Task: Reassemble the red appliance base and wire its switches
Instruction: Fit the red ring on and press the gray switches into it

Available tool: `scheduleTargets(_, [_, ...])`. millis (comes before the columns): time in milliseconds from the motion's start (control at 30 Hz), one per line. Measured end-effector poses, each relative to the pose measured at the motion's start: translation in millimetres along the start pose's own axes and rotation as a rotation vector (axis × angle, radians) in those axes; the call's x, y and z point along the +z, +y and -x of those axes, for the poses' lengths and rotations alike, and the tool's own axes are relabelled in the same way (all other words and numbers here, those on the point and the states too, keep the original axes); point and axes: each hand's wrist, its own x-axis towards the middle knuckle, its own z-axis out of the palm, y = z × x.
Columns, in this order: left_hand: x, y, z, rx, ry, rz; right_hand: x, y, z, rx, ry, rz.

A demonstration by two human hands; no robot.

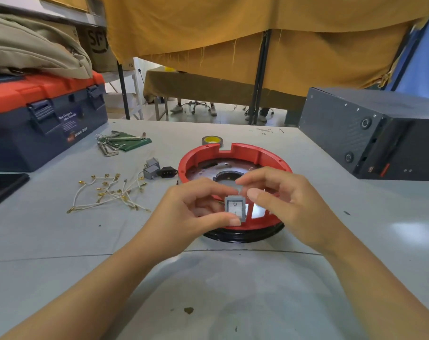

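Note:
The round red appliance base [265,155] lies open side up on the grey table, on a black ring. My left hand [191,212] pinches a small grey rocker switch [235,210] between thumb and fingers, right in front of the base's near wall. My right hand [284,200] hovers at the switch's right edge, its curled fingertips close to or touching the top of the switch. Rectangular cut-outs [257,211] show in the red wall beside the switch. A second grey switch [151,168] and a black power socket [168,172] lie to the left of the base.
A bundle of white wires with brass terminals [110,192] lies at the left. Hex keys on a green board [121,142], a tape roll [212,140], a blue and orange toolbox [44,119] and a dark grey case [370,133] stand around the table.

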Motion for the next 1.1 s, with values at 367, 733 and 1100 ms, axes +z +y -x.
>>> scheduleTargets(367, [-15, -3, -1, 0.025, 0.11, -0.037, -28, 6, 6, 0.112, -0.039, -0.136])
scheduleTargets(733, [0, -2, 8, 0.176, 0.036, -0.455, -14, 4, 7, 0.138, -0.089, -0.241])
scheduleTargets(1100, [9, -4, 8, 0.089, 0.057, -0.094, -8, 0, 7, 0.124, -0.191, -0.149])
